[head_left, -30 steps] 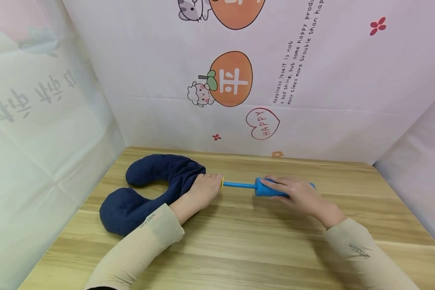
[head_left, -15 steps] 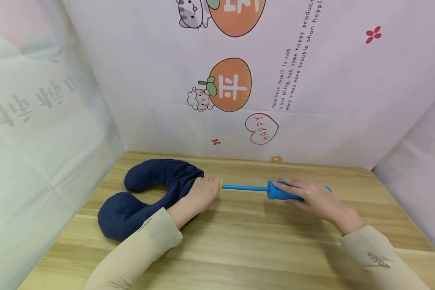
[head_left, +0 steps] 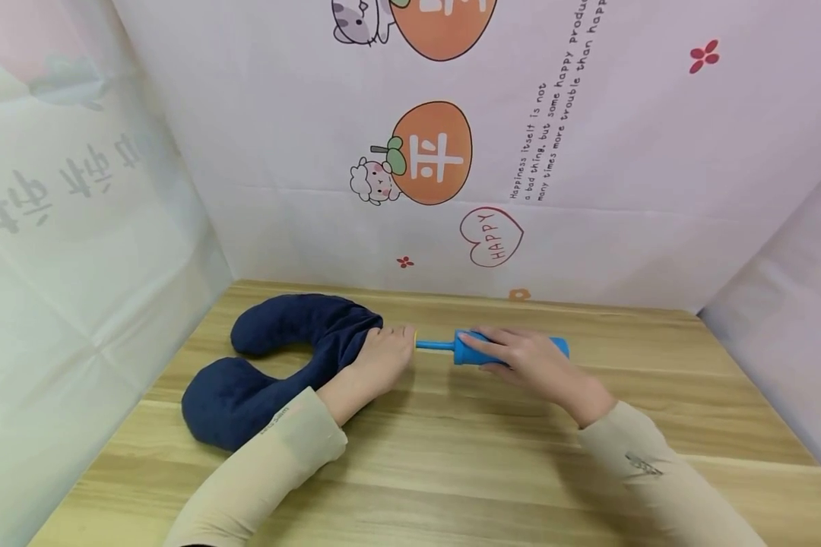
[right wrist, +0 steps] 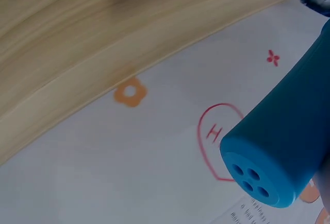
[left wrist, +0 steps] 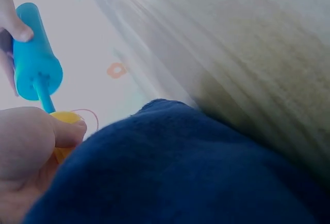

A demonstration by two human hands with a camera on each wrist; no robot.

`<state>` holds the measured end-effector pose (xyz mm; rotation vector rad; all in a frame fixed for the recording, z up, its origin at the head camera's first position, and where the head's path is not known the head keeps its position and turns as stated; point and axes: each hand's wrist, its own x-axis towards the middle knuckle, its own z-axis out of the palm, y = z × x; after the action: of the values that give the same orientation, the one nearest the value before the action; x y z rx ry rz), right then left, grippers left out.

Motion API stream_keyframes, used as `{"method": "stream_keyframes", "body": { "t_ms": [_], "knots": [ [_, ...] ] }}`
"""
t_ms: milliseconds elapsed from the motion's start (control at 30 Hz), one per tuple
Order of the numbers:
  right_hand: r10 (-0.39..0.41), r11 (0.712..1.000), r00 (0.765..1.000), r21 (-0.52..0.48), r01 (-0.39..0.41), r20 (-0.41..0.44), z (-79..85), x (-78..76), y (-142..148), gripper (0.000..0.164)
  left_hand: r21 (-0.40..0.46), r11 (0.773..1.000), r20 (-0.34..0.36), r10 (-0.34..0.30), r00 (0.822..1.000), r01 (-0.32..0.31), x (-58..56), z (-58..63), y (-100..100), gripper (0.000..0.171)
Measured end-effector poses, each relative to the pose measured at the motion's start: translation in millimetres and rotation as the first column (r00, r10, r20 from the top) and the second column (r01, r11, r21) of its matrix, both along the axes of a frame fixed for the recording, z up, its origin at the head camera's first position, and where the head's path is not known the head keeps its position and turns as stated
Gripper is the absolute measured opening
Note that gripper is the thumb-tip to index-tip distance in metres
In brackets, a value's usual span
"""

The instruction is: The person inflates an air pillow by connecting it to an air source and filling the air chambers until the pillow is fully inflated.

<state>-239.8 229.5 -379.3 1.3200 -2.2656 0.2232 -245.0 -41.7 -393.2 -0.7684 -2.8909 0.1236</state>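
A blue hand pump lies sideways above the table, its thin rod partly out of the barrel. My right hand grips the barrel from above. At the rod's left end, my left hand holds the yellow end piece, most of which the fingers hide. Just behind that hand sits a navy U-shaped neck pillow, bunched and creased at its curve. In the right wrist view, the barrel shows small holes in its end face.
The wood-grain table reaches back to a white printed cloth hung as a wall. More white cloth closes the left side and the right side.
My right hand first drew the barrel right, lengthening the exposed rod, then pushed it back left; the rod is now shorter than before. My left hand and the pillow stay nearly still.
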Motion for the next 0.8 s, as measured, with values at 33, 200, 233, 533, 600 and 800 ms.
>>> {"method": "stream_keyframes", "body": {
  "t_ms": [33, 200, 233, 533, 600, 800],
  "knots": [
    [-0.007, 1.0, 1.0, 0.006, 0.007, -0.005, 0.0, -0.4, -6, 0.057, 0.002, 1.0, 0.009, 0.007, 1.0, -0.007, 0.0, 0.7, 1, 0.01],
    [-0.026, 0.999, 1.0, 0.042, 0.027, -0.013, -1.7, -0.8, -33, 0.066, 0.014, 1.0, 0.036, 0.014, 0.999, -0.014, 1.8, 2.0, 5, 0.014],
    [-0.027, 0.999, 1.0, 0.046, 0.027, -0.01, -2.4, -0.5, -38, 0.065, 0.015, 1.0, 0.038, 0.01, 0.999, -0.011, 2.4, 1.8, 5, 0.015],
    [-0.05, 0.998, 0.998, 0.036, 0.049, 0.029, -8.0, 4.1, -50, 0.065, 0.007, 0.999, -0.02, -0.039, 0.999, 0.039, 2.4, -3.5, -2, 0.015],
    [-0.053, 0.998, 0.997, 0.032, 0.051, 0.051, -7.3, 4.0, -44, 0.065, 0.013, 0.998, -0.044, -0.055, 0.998, 0.055, 1.8, -4.3, -4, 0.012],
    [-0.01, 1.0, 1.0, 0.024, 0.01, 0.021, -6.1, -1.1, -10, 0.055, 0.026, 0.996, -0.078, -0.078, 0.994, 0.08, -0.2, -4.0, -9, 0.016]
  ]
}}
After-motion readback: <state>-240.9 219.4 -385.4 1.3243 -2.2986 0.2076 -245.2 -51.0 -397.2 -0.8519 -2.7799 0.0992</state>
